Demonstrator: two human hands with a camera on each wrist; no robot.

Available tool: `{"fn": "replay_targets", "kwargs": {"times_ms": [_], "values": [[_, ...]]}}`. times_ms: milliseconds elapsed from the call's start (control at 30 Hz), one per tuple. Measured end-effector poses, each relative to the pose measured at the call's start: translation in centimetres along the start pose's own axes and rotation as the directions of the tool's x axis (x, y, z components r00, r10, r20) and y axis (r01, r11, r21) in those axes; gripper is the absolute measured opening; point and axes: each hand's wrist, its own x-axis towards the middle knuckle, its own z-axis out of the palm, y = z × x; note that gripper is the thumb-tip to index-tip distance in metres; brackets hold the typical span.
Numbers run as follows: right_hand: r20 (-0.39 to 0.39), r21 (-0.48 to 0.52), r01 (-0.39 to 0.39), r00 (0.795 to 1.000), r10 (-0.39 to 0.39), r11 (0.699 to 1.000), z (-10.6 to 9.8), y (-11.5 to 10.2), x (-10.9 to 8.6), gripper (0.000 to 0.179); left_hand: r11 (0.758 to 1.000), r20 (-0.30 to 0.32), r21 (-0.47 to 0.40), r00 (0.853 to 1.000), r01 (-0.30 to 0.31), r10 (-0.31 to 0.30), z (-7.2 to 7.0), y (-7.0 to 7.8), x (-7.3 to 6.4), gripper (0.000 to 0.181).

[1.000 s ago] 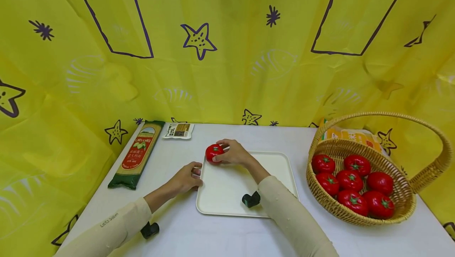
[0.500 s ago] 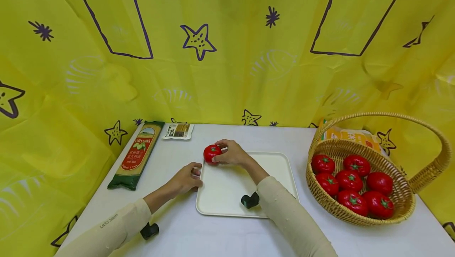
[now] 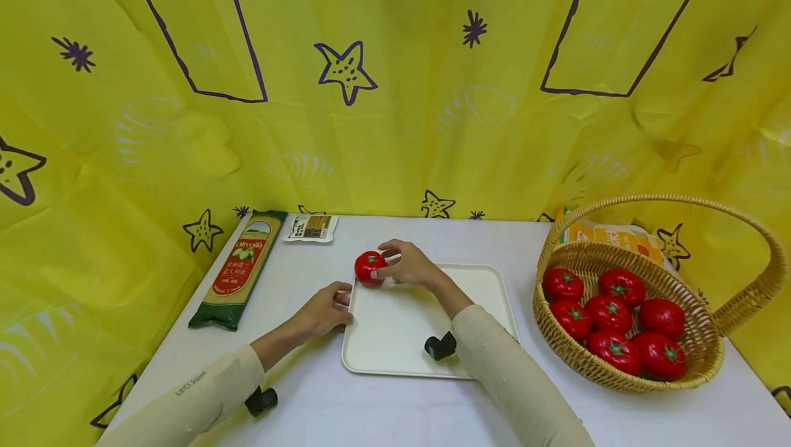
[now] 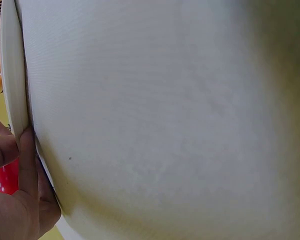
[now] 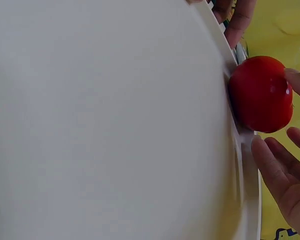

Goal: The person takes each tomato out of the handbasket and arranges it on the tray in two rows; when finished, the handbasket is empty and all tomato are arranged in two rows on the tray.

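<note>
A red tomato (image 3: 369, 268) sits in the far left corner of a white rectangular tray (image 3: 420, 337), against the rim. My right hand (image 3: 408, 265) is just to its right. In the right wrist view the thumb is at the tomato (image 5: 261, 95), while the other fingers (image 5: 270, 167) are spread and apart from it. At the tray's left edge, my left hand (image 3: 321, 310) holds the rim, thumb by the edge and fingers along the outside. The left wrist view shows those fingers (image 4: 27, 170) against the rim.
A wicker basket (image 3: 711, 358) with several tomatoes (image 3: 608, 313) and a tall handle stands on the right, an orange-and-white packet (image 3: 618, 234) behind it. Far left lie a green-and-red pasta bag (image 3: 241, 268) and a small white-brown packet (image 3: 311, 228). A yellow curtain (image 3: 395, 152) hangs behind.
The tomato has shifted slightly left into the tray's corner. My right hand has eased a little to the right, off the tomato. The left hand stays at the rim.
</note>
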Motion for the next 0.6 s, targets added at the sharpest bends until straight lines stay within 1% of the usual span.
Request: {"fn": "replay_targets", "kwargs": {"times_ms": [167, 300, 600], "values": [[0.018, -0.036, 0.008, 1.0, -0.008, 0.999, -1.1, -0.2, -0.5, 0.066, 1.0, -0.003, 0.018, 1.0, 0.002, -0.002, 0.0, 0.1, 0.0, 0.065], [0.049, -0.069, 0.041, 0.998, -0.038, 0.997, -2.1, -0.7, -1.4, 0.068, 0.999, 0.002, 0.033, 1.0, -0.001, 0.001, 0.0, 0.1, 0.0, 0.065], [0.135, -0.135, 0.116, 0.986, -0.098, 0.984, -4.2, -1.2, -2.9, 0.067, 1.0, 0.003, 0.02, 1.0, -0.014, 0.014, 0.0, 0.1, -0.1, 0.065]]}}
